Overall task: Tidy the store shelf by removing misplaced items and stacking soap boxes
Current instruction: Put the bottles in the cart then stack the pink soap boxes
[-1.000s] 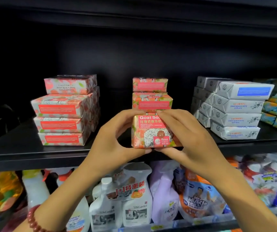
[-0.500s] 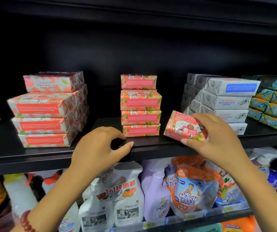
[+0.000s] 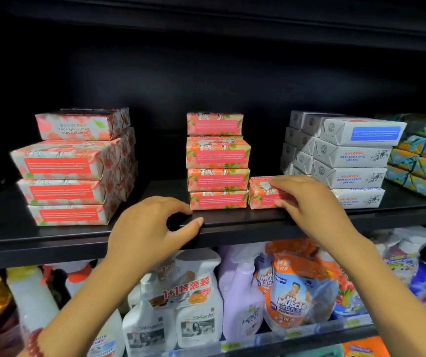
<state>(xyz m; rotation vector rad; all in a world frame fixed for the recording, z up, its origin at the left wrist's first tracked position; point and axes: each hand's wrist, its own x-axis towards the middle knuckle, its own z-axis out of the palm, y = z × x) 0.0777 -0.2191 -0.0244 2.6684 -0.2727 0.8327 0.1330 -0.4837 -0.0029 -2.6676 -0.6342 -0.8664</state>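
Note:
My right hand grips a pink-orange soap box that lies flat on the black shelf, right beside the bottom of the middle stack of pink soap boxes. My left hand holds nothing; its curled fingers rest at the shelf's front edge, just left of that stack, with a fingertip near the bottom box. A larger stack of pink soap boxes stands at the left.
White soap boxes are stacked right of my right hand, with blue-orange boxes beyond them. On the lower shelf stand spray bottles and an orange refill pouch. Shelf space lies open between the two pink stacks.
My right hand carried the soap box from in front of the middle stack to the right and set it flat on the shelf beside it. My left hand let go and dropped to the shelf edge.

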